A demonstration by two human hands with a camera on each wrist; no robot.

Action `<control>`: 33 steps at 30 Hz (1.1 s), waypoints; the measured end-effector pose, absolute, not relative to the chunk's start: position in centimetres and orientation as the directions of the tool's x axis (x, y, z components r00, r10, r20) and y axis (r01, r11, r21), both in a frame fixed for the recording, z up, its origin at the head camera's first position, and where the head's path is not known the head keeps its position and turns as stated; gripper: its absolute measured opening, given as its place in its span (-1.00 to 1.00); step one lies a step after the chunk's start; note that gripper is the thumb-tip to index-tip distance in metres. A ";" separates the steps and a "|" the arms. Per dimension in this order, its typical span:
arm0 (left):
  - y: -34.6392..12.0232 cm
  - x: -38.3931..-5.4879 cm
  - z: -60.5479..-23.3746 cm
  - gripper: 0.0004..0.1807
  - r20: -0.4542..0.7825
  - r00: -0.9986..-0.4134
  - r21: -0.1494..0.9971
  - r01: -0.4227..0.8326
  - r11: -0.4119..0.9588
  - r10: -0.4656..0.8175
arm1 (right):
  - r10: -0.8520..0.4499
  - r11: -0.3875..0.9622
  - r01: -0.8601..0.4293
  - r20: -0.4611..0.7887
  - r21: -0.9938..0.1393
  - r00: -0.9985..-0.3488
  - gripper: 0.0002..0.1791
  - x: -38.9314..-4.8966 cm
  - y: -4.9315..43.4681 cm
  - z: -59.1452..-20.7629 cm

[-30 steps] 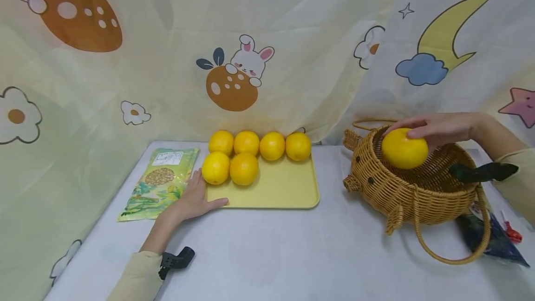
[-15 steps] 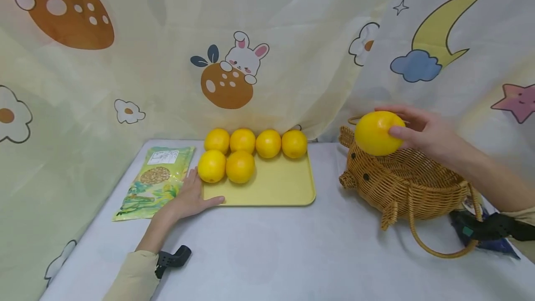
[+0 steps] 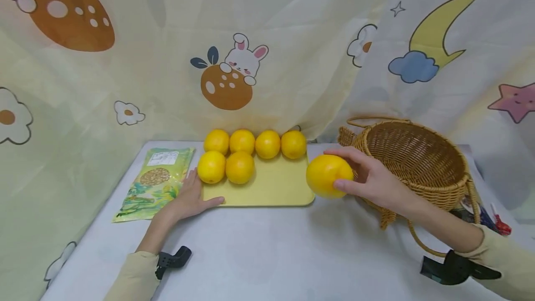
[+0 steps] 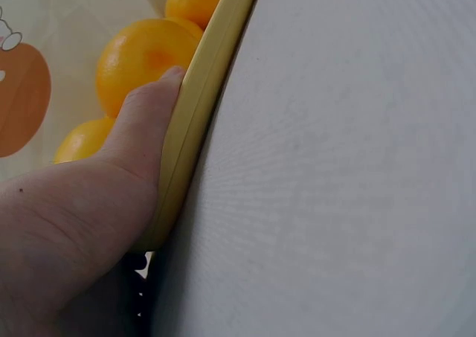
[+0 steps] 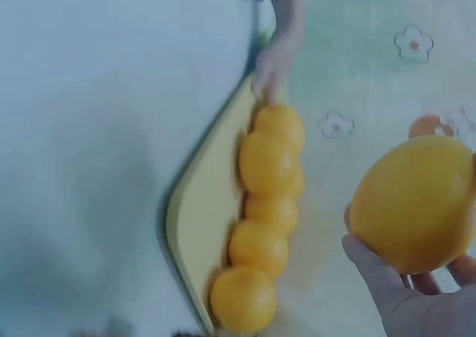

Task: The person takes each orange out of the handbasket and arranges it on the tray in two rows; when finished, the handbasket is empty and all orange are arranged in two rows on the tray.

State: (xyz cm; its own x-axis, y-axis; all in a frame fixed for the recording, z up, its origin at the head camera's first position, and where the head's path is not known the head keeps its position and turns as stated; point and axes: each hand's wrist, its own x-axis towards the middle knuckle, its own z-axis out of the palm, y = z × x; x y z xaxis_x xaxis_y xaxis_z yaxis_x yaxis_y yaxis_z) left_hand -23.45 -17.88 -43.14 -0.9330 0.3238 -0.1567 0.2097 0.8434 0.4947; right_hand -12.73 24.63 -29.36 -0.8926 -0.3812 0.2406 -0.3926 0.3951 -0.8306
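Note:
My right hand grips a yellow-orange orange in the air, between the tray's right end and the basket. In the right wrist view, fingers and thumb wrap the lower side of this orange. A pale yellow tray bears several more oranges, a row of them along its back and two in front at the left. At the tray's front left corner rests my left hand, fingers straight and thumb along the front edge. The left wrist view shows that thumb lying against the tray's rim.
A wicker basket shaped like a pig, with looped handles, stands on the right, partly behind my right arm. A green packet lies left of the tray. Beside the basket are a dark packet and a small red item.
My right hand has lifted the orange out over the basket's rim and carried it left and down toward the tray. My left hand has stayed at the tray corner.

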 end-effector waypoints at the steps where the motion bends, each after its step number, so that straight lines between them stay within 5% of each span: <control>1: -17.9 -23.4 -43.2 0.38 -0.156 -0.934 0.496 0.207 0.843 0.322 | -0.394 0.361 -0.386 0.236 -0.849 -0.888 -0.42 -12.7 24.3 -29.6; 13: -18.2 -23.2 -42.9 0.37 -0.139 -0.933 0.505 0.220 0.835 0.331 | -0.446 0.118 -0.352 0.267 -0.928 -0.854 -0.27 -12.9 20.1 -33.0; 25: -17.9 -23.5 -43.2 0.36 -0.125 -0.931 0.503 0.237 0.831 0.342 | -0.206 0.221 -0.261 0.216 -0.940 -0.954 -0.19 -14.6 16.7 -34.8; 33: -18.0 -23.5 -43.3 0.36 -0.123 -0.933 0.500 0.235 0.833 0.337 | -0.168 0.291 -0.275 0.234 -0.916 -0.958 -0.22 -18.1 14.7 -35.8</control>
State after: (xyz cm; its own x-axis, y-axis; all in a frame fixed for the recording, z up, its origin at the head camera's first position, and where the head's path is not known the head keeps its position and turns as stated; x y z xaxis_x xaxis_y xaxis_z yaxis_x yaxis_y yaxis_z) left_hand -23.48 -18.03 -43.28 -0.9332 0.3375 -0.1231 0.2354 0.8334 0.5000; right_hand -18.07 14.72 -35.78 -0.9576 -0.1683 0.2339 -0.2751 0.2913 -0.9162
